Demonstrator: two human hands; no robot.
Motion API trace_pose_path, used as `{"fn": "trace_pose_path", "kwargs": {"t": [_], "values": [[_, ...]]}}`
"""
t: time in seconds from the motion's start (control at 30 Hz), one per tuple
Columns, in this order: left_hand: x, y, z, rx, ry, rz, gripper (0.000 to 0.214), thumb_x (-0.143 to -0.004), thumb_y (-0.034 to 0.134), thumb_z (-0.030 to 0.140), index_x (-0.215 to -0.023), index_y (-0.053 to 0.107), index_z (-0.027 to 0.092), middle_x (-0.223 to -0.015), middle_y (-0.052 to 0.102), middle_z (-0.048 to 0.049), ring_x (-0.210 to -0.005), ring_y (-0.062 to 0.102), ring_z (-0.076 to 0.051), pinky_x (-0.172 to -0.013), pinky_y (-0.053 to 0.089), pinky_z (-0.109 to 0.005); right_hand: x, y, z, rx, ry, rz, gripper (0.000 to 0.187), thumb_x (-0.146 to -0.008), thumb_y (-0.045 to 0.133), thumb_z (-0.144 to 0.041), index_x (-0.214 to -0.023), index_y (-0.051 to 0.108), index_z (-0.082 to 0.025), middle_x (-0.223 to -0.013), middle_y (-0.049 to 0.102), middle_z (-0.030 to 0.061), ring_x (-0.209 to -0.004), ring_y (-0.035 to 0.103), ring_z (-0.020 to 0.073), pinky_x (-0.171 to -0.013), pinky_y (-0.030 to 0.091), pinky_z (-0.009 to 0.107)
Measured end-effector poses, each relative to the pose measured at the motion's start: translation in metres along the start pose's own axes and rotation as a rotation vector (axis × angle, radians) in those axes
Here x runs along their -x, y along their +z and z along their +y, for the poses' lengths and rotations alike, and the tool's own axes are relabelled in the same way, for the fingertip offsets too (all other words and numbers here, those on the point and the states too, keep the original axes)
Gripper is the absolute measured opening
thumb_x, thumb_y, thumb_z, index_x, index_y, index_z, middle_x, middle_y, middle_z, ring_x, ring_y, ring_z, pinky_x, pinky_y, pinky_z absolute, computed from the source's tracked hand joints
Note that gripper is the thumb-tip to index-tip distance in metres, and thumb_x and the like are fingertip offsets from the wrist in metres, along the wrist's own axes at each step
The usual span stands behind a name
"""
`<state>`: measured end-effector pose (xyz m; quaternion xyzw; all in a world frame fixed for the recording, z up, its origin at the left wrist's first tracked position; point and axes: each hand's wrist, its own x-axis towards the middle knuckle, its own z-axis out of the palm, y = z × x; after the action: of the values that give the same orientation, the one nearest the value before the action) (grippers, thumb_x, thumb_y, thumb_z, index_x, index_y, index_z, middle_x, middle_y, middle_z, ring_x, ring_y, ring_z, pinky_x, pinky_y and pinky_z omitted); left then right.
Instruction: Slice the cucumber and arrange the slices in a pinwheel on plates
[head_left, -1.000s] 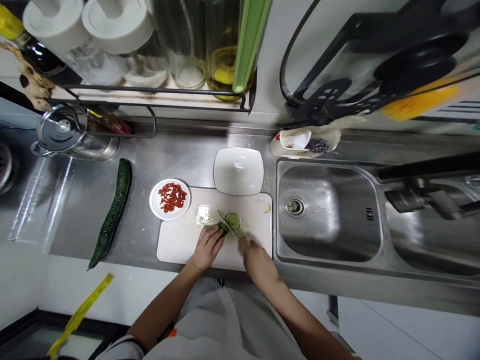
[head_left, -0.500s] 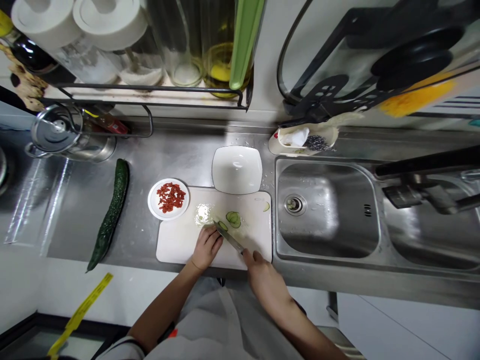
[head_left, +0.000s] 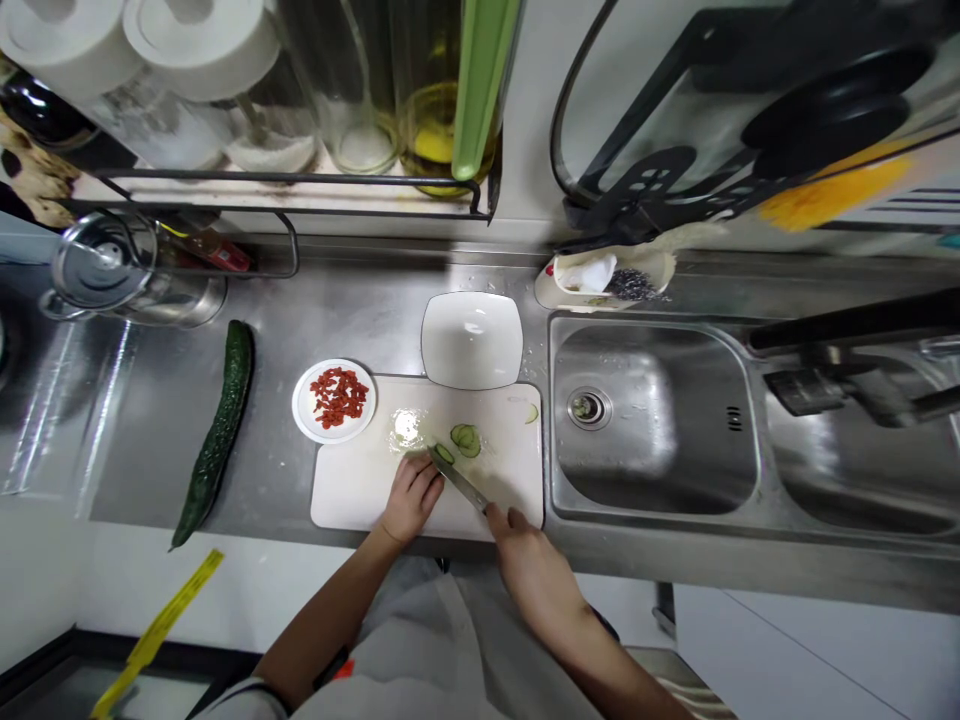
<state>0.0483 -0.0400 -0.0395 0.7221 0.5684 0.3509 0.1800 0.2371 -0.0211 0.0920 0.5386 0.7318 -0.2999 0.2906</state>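
My right hand (head_left: 526,555) is wrapped round the handle of a kitchen knife (head_left: 463,484), its blade slanting up and left over a white cutting board (head_left: 352,490). Beside the blade tip, my left hand (head_left: 412,492) has its fingers curled down on a piece of cucumber, mostly hidden under them. A cut cucumber slice (head_left: 445,454) lies against the blade's far side. Several thin cucumber slices (head_left: 466,440) overlap in a small pile just right of it. One pale end piece (head_left: 532,413) rests near the board's right edge.
A white square bowl (head_left: 472,345) stands behind the board. A small plate (head_left: 305,405) of red dried berries overlaps the board's far left corner. Farther left lies a whole cucumber (head_left: 217,430). The steel sink (head_left: 652,420) borders the right; a jar rack (head_left: 300,190) overhangs the back.
The view has shifted very slightly. The hands, knife and slices keep nearly the same places; the slice by the blade sits almost unchanged.
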Motion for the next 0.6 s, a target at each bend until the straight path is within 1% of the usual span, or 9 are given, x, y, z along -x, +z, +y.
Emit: {"fn": "trace_pose_path", "kwargs": {"t": [0.27, 0.4, 0.6], "values": [[-0.001, -0.001, 0.001, 0.006, -0.003, -0.011, 0.027, -0.086, 0.057, 0.018, -0.113, 0.057, 0.018, -0.103, 0.062, -0.0094, -0.102, 0.059, -0.02, -0.092, 0.05, -0.04, -0.004, -0.005, -0.001, -0.012, -0.005, -0.007, 0.045, -0.087, 0.03, -0.003, -0.122, 0.051, -0.022, -0.097, 0.062, 0.0094, -0.078, 0.066, 0.0178, -0.06, 0.045, 0.022], [-0.001, 0.0, 0.0, 0.011, -0.006, -0.011, 0.026, -0.087, 0.057, 0.018, -0.112, 0.057, 0.017, -0.102, 0.062, -0.0097, -0.101, 0.059, -0.02, -0.09, 0.051, -0.041, -0.006, -0.01, -0.003, -0.023, -0.007, -0.031, 0.046, -0.087, 0.028, -0.003, -0.121, 0.052, -0.022, -0.098, 0.063, 0.0094, -0.078, 0.067, 0.0182, -0.06, 0.045, 0.023], [-0.001, -0.001, 0.001, 0.014, -0.02, -0.028, 0.024, -0.088, 0.054, 0.02, -0.111, 0.057, 0.018, -0.102, 0.062, -0.0099, -0.101, 0.059, -0.021, -0.09, 0.051, -0.042, -0.007, -0.012, -0.002, -0.055, -0.019, -0.03, 0.048, -0.086, 0.028, -0.002, -0.122, 0.053, -0.022, -0.098, 0.063, 0.0101, -0.08, 0.066, 0.0188, -0.06, 0.045, 0.024]]}}
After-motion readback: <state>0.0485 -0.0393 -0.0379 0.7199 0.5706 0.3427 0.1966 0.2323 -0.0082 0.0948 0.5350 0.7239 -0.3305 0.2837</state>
